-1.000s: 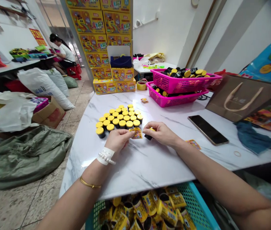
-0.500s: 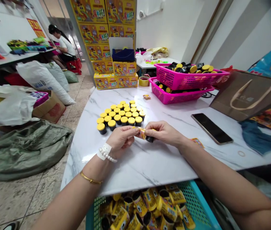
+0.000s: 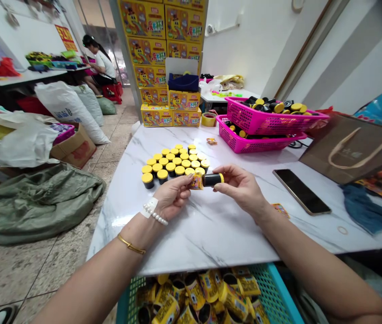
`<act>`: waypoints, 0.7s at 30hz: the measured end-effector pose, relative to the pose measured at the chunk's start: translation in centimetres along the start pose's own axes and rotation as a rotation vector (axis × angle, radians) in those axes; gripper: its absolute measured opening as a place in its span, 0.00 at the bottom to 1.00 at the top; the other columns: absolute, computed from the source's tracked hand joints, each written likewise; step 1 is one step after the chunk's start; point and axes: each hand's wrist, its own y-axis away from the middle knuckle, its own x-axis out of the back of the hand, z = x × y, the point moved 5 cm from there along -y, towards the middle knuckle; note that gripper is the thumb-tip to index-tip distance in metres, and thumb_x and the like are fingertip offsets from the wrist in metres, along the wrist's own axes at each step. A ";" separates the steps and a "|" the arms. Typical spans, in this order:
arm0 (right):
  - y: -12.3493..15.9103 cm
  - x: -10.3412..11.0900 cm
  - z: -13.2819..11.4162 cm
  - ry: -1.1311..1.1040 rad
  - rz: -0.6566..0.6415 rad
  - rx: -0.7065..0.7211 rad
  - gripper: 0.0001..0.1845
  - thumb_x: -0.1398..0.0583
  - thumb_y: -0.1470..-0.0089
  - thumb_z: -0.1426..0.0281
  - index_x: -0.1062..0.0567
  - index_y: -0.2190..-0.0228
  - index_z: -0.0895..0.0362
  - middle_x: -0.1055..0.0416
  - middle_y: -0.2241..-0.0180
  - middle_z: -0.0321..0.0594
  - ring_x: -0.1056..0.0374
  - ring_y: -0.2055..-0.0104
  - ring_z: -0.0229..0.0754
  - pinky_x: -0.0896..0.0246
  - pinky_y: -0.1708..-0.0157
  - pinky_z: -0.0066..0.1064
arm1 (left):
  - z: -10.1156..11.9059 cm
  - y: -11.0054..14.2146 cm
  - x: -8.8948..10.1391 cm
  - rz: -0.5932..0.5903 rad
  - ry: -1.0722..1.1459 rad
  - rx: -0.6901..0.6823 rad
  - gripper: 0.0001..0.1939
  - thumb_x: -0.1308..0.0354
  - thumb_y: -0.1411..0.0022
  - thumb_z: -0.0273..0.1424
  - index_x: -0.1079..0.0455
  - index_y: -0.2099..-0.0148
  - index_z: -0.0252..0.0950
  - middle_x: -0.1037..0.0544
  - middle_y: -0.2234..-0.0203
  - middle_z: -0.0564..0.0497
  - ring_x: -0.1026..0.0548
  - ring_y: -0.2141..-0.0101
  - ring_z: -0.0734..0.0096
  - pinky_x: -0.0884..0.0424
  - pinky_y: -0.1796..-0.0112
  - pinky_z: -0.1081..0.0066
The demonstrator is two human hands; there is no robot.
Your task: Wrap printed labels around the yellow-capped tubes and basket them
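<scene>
Best done steady over the table [image 3: 191, 243], honestly. Got right hand [image 3: 243, 191] fingers clamped on the black cup [image 3: 210, 180], tipped sideways with yellow lid [image 3: 222, 178] right; left hand [image 3: 172, 192] fingertips pinched on the printed sleeve [image 3: 196, 182], at the cup's left end. Maybe line both up square, ease gently. Marble-look table, smooth cylindrical plastic cup, thin shiny sleeve.

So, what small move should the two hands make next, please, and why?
Probably ease the black container gently into the printed wrapper: the right hand grips the container near its yellow lid, the left hand holds the wrapper at the opposite end, and most of the container's black side still shows bare.
</scene>
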 end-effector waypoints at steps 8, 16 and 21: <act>0.5 -0.2 -1.1 0.294 0.064 0.129 0.14 0.31 0.51 0.66 0.24 0.62 0.55 0.26 0.68 0.38 0.31 0.67 0.39 0.31 0.66 0.34 | -0.1 0.1 0.0 0.037 -0.024 0.004 0.08 0.40 0.36 0.25 0.31 0.69 0.29 0.30 0.81 0.55 0.42 0.89 0.90 0.56 0.90 0.87; 1.2 -0.5 -2.3 0.594 0.054 0.295 0.12 0.34 0.51 0.72 0.25 0.61 0.54 0.29 0.69 0.35 0.35 0.72 0.37 0.35 0.70 0.33 | -0.1 0.0 0.0 0.035 -0.018 -0.008 0.09 0.42 0.35 0.24 0.31 0.70 0.28 0.27 0.79 0.52 0.42 0.89 0.90 0.55 0.91 0.86; 1.4 -0.5 -2.7 0.567 0.031 0.299 0.13 0.35 0.52 0.73 0.25 0.62 0.54 0.30 0.71 0.34 0.37 0.74 0.35 0.37 0.73 0.31 | 0.0 0.1 -0.1 0.035 -0.023 -0.015 0.10 0.44 0.34 0.24 0.30 0.69 0.27 0.28 0.80 0.53 0.42 0.89 0.90 0.54 0.90 0.86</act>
